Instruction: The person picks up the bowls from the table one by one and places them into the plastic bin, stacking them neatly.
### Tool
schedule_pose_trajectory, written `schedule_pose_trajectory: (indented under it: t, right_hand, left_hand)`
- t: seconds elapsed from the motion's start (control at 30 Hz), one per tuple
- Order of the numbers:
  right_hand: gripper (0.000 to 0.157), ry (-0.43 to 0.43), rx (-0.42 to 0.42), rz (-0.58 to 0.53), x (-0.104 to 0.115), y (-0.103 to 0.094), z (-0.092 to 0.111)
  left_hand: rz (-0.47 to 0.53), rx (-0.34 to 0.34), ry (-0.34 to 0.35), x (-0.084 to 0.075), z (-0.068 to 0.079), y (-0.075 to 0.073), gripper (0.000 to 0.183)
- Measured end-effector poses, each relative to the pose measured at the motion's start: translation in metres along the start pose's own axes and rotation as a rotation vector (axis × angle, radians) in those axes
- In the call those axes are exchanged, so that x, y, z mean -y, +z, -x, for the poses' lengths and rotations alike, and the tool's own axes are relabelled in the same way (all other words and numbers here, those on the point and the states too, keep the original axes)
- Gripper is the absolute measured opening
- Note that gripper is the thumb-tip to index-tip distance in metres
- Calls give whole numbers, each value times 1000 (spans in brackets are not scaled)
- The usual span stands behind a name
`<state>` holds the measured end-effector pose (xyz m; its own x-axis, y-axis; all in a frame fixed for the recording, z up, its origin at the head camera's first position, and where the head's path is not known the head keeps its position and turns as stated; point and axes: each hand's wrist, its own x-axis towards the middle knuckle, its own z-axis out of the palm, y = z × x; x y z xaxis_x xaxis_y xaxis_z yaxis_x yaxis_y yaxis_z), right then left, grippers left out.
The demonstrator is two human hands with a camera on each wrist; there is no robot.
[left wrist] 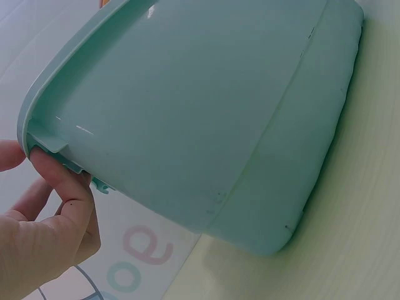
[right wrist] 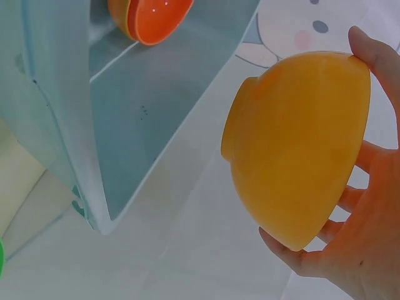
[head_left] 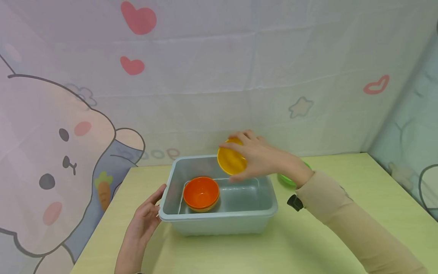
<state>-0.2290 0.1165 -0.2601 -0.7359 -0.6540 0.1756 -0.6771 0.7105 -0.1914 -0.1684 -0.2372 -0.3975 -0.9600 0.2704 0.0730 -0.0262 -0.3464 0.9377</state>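
A pale cloth (head_left: 219, 76) with hearts and a big cartoon animal hangs behind a light worktop (head_left: 359, 179).

In the head view, a gray-blue tub (head_left: 219, 226) sits on the worktop with an orange bowl (head_left: 201, 192) inside, at its left end. The right hand (head_left: 258, 152) has the yellow bowl (head_left: 232, 160) up in the air near the tub's back edge, tilted. I think the step now is carrying that bowl by hand; the next move seems to call for turning it level and going down softly. A green thing (head_left: 288, 180) is mostly hidden behind the right arm (maybe a bowl too). A paler edge shows under the orange bowl, but I can't tell if it is another bowl.

In the left wrist view, the left hand (head_left: 145, 219) has its grip pinching the tub's rim, with fingers bent underneath. The thumb is cut off.

In the right wrist view, the right grip pinches the yellow bowl's rim. Bowl and tub look apart. The inside of the bowl is hidden here, and the orange bowl is cut off.
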Motion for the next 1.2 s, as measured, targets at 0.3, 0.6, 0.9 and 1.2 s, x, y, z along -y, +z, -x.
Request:
schedule_pose_trajectory:
  t: [0.3, 0.6, 0.9, 1.2]
  right_hand:
    - [85, -27, 24, 2, 6, 3, -16]
    - [89, -59, 41, 7, 14, 5, -29]
    - [87, -101, 47, 110, 23, 13, -46]
    - [89, -195, 40, 173, 20, 29, -60]
  left_hand:
    - [-8, -9, 4, 1, 0, 0, 59]
    - [1, -10, 1, 1, 1, 0, 59]
    - [6, -21, -8, 0, 0, -1, 60]
    - [6, -21, -2, 1, -1, 0, 59]
